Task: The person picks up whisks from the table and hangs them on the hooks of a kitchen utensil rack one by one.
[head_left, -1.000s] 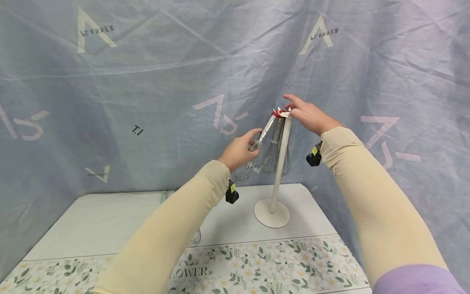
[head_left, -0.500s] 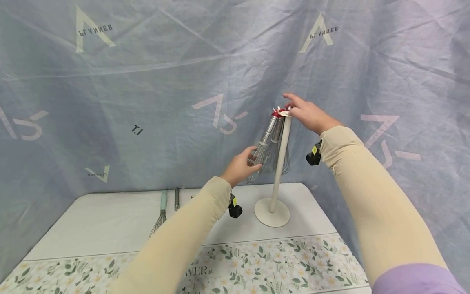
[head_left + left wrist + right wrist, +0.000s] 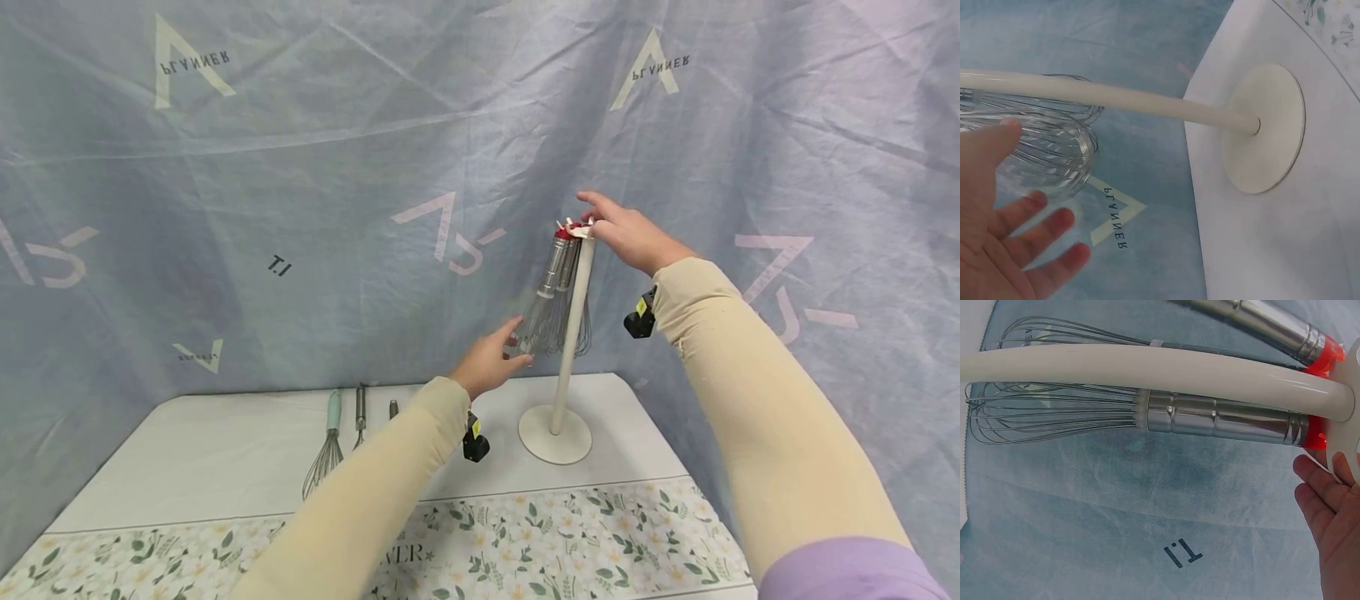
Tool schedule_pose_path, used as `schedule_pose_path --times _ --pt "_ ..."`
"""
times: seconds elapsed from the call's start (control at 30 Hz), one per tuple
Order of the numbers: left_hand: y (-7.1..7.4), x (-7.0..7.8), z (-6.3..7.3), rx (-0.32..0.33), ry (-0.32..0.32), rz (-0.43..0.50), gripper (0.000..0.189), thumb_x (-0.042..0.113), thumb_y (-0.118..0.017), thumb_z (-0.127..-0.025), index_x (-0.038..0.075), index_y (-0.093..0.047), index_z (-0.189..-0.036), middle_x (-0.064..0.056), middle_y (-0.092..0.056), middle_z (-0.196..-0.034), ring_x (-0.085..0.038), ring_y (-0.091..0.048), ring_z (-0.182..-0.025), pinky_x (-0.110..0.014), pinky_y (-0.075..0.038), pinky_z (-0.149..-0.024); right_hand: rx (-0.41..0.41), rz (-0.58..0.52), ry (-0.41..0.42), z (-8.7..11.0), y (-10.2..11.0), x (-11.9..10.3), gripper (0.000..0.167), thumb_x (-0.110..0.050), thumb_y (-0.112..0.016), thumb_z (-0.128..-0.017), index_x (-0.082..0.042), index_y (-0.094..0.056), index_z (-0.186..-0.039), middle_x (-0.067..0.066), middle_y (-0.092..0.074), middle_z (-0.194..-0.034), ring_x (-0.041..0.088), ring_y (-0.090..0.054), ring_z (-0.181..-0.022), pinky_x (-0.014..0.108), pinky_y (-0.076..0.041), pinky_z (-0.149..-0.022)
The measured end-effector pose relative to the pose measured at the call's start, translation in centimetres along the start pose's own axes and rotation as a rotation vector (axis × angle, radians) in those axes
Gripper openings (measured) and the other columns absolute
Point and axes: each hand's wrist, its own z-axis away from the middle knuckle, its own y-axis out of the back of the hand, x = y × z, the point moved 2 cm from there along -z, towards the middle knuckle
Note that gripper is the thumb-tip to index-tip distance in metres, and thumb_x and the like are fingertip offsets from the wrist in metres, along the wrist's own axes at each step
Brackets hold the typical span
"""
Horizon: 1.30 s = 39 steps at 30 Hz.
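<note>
Steel whisks with red ends hang wires-down from the top of a white stand (image 3: 572, 333). The leftmost whisk (image 3: 553, 265) swings down beside my left hand (image 3: 487, 364), whose fingers and thumb are spread around the tips of its wire loops. In the left wrist view these wire loops (image 3: 1085, 147) lie just beyond the thumb. My right hand (image 3: 636, 239) holds the stand's white top, its index finger stretched out above. From the right wrist, another whisk (image 3: 1229, 419) shows close to the pole, with fingertips behind the top plate; the right thumb is hidden there.
A whisk with a teal handle (image 3: 333, 411) lies on the white table (image 3: 225, 442) at left. Beside it are a steel-handled utensil (image 3: 361, 408) and a dark handle end (image 3: 393, 407), partly covered by my left sleeve. The stand's round base (image 3: 555, 454) rests near the right edge.
My left hand has let go of the leftmost whisk and moved down along it. That whisk has swung closer to the pole. My right hand stays at the stand's top.
</note>
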Motion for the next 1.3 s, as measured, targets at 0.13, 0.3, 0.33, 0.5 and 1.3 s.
schedule_pose_path --times 0.13,0.3,0.33,0.5,1.3 --pt "0.3 0.0 0.3 -0.046 0.022 -0.031 0.080 0.041 -0.061 -0.102 0.025 -0.012 -0.165 -0.016 -0.046 -0.153 -0.032 -0.052 -0.134 -0.051 -0.047 -0.104 -0.002 0.007 0.009 -0.2 0.0 0.0 0.070 -0.026 -0.031 -0.097 -0.030 -0.010 -0.164 0.014 -0.034 -0.161 0.039 -0.032 -0.146 0.062 -0.031 -0.112" --pt "1.2 -0.4 0.9 -0.081 0.033 -0.005 0.079 0.042 -0.057 -0.103 0.025 -0.011 -0.165 -0.018 -0.046 -0.152 -0.033 -0.050 -0.135 -0.052 -0.046 -0.105 -0.004 0.014 0.012 -0.3 0.2 0.1 0.070 -0.026 -0.031 -0.097 -0.029 -0.011 -0.164 0.014 -0.035 -0.160 0.039 -0.033 -0.146 0.061 -0.031 -0.112" --pt "1.4 -0.5 1.0 -0.080 0.032 0.004 0.078 0.042 -0.057 -0.103 0.025 -0.012 -0.164 -0.018 -0.048 -0.149 -0.033 -0.052 -0.133 -0.052 -0.047 -0.103 -0.005 0.017 0.012 -0.3 0.2 0.1 0.070 -0.026 -0.031 -0.097 -0.029 -0.011 -0.164 0.015 -0.035 -0.160 0.038 -0.033 -0.146 0.061 -0.031 -0.112" --pt "3.3 -1.1 2.3 -0.048 0.033 0.012 0.074 0.040 -0.059 -0.103 0.025 -0.019 -0.163 -0.013 -0.058 -0.135 -0.028 -0.060 -0.118 -0.047 -0.053 -0.092 -0.015 0.025 0.013 -0.3 0.2 0.0 0.070 -0.026 -0.030 -0.097 -0.027 -0.010 -0.164 0.015 -0.035 -0.160 0.039 -0.033 -0.146 0.061 -0.032 -0.111" --pt "14.2 -8.8 12.1 0.099 0.120 0.008 0.066 0.034 -0.054 -0.106 0.022 -0.021 -0.162 -0.016 -0.053 -0.132 -0.031 -0.063 -0.108 -0.044 -0.054 -0.084 -0.029 0.018 0.087 0.0 0.5 0.2 0.062 -0.028 -0.031 -0.102 -0.039 -0.019 -0.162 0.018 -0.041 -0.153 0.041 -0.038 -0.139 0.064 -0.033 -0.108"
